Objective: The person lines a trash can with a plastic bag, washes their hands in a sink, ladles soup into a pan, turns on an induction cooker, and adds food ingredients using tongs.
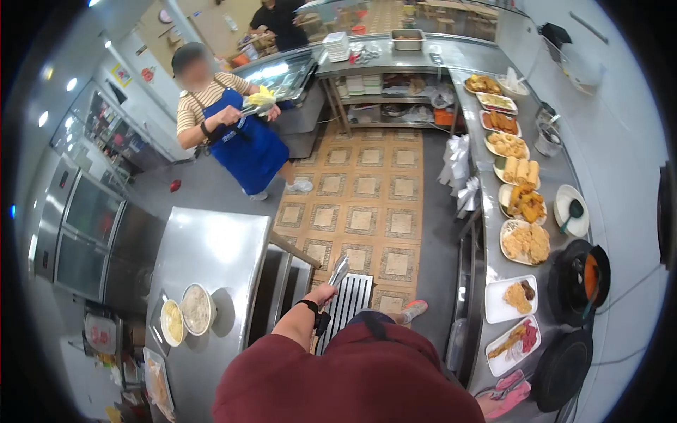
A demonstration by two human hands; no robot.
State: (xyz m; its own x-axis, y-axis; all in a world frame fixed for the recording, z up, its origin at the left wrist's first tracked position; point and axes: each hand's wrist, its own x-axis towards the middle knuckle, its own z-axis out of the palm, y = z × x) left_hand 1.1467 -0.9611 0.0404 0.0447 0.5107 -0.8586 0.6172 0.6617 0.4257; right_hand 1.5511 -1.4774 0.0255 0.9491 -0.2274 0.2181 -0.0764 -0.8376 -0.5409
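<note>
My left hand, with a black band on the wrist, is closed around metal tongs that point forward over the floor. At the lower right, my right hand reaches to the steel counter, partly hidden by my body. It meets a pink cloth-like thing with metal tongs lying across it; its fingers do not show clearly. Just beyond are a white tray with a fried piece and pink slices and a white tray with fried food.
Plates of fried food line the right counter beside black pots. A steel table at left bears two bowls. A person in a blue apron stands ahead with tongs and something yellow. A floor grate lies below me.
</note>
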